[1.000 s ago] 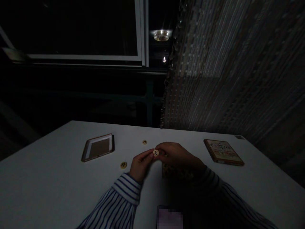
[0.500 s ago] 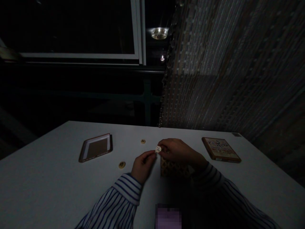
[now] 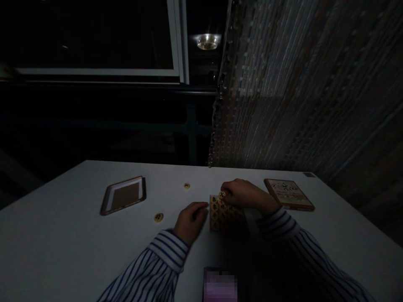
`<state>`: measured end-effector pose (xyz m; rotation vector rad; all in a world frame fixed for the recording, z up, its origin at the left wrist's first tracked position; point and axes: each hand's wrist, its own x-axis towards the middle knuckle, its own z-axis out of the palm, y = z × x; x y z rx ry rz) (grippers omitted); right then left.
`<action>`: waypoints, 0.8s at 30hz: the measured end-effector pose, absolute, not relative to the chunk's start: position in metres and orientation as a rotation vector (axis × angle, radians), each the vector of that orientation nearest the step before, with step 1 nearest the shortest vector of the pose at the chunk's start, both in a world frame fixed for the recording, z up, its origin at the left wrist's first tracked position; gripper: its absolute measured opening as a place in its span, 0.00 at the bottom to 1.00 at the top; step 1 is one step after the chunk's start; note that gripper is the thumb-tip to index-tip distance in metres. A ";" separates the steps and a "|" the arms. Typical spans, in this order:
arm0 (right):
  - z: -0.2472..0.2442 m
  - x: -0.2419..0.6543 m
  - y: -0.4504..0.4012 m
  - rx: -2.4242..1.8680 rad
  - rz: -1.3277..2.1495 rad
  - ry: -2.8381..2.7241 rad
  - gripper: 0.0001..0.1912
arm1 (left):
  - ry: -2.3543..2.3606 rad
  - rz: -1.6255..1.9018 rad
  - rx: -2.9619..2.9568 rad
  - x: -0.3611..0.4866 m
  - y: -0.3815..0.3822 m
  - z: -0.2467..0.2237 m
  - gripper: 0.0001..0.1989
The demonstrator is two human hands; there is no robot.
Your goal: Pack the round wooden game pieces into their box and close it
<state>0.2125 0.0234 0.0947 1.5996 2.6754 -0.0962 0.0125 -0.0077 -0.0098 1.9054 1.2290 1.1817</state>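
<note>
My right hand (image 3: 242, 193) pinches a round Chinese chess piece (image 3: 222, 194) above the far edge of a small box (image 3: 210, 222). Rows of similar pieces (image 3: 215, 207) fill the box, though its right side is in deep shadow and partly behind my hand. Just left of the box, my left hand (image 3: 190, 220) rests with its thumb and forefinger a little apart and nothing visible between them. One loose chess piece (image 3: 158, 217) lies on the table to the left of that hand. Another loose piece (image 3: 187, 186) lies farther back.
On the left of the white table (image 3: 78, 243) lies an open, shallow box lid or tray (image 3: 126, 196). A flat box with a printed cover (image 3: 289, 193) sits at the right. Behind the table hang a string curtain (image 3: 267, 105) and a window frame (image 3: 179, 42). The light is dim.
My right hand has carried the chess piece right, away from my left fingers, to over the box. My left hand has let go of it. More of the box's pieces now show.
</note>
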 end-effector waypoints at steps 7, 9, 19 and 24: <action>0.090 0.215 0.027 1.571 -0.067 2.623 0.14 | 1.222 1.166 1.927 0.013 -0.009 -0.007 0.11; 0.090 0.215 0.026 1.560 -0.062 2.633 0.13 | 1.211 1.169 1.916 0.013 -0.010 -0.006 0.11; 0.088 0.211 0.026 1.536 -0.072 2.622 0.13 | 1.202 1.176 1.920 0.013 -0.010 -0.006 0.11; 0.084 0.211 0.026 1.535 -0.048 2.637 0.13 | 1.215 1.153 1.925 0.014 -0.010 -0.003 0.11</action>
